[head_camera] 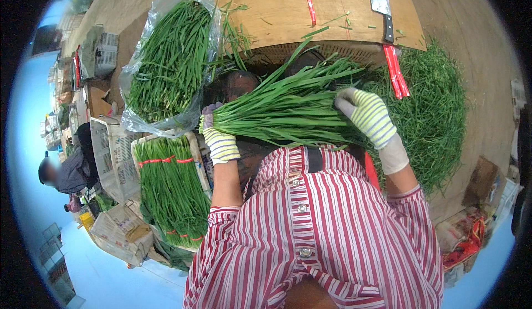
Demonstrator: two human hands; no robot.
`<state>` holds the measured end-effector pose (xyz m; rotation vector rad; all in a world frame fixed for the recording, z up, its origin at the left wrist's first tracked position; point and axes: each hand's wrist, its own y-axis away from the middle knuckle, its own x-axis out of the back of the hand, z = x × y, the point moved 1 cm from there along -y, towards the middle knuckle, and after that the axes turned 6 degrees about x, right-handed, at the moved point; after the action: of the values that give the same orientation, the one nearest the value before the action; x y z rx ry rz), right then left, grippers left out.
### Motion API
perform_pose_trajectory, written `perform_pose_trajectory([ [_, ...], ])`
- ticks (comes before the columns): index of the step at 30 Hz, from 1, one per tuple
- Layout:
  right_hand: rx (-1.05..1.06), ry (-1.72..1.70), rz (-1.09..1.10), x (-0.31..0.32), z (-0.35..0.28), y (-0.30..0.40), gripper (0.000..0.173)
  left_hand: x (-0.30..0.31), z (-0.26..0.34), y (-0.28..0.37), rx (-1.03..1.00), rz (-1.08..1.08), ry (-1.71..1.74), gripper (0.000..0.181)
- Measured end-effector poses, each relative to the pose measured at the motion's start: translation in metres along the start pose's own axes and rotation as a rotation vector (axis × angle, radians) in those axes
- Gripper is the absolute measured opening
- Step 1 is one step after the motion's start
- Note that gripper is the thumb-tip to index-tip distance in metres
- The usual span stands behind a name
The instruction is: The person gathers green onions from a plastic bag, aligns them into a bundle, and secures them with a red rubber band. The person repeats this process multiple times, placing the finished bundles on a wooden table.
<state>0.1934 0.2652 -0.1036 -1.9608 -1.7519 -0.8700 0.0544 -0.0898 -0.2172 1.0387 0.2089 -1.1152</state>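
Observation:
A loose bunch of long green leaves, likely garlic chives [282,109], lies across my lap area, its pale stem ends to the left. My left hand [218,136], in a striped knit glove, is closed around those stem ends. At the leaf tips on the other side, my right hand [368,114] has its gloved fingers curled; whether any leaves are pinched in them is hidden. Left of the bunch, a clear plastic bag [129,76] is full of more chives [170,60]. Below the bag, a crate [203,176] holds chives bundled with red ties [156,160].
Ahead is a wooden board [266,14] carrying a cleaver [380,6], a red tie strip and leaf scraps. More red strips [395,72] hang from its edge. A heap of leaf trimmings [428,118] lies right. White plastic crates [112,155] and a person [77,172] are at left.

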Motion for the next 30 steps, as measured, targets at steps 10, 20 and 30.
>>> perform_pose_trajectory([
  [10, -0.083, -0.187, 0.310, 0.014, 0.008, 0.031, 0.016, -0.016, -0.009, 0.012, -0.107, -0.044, -0.054, 0.018],
  [20, -0.035, -0.020, 0.095, -0.008, -0.018, 0.009, 0.053, -0.018, -0.007, 0.009, -0.048, -0.052, 0.015, 0.019],
  [30, 0.199, 0.241, 0.115, -0.029, -0.019, -0.005, 0.034, -0.013, -0.008, 0.007, -0.057, -0.057, 0.015, 0.018],
])
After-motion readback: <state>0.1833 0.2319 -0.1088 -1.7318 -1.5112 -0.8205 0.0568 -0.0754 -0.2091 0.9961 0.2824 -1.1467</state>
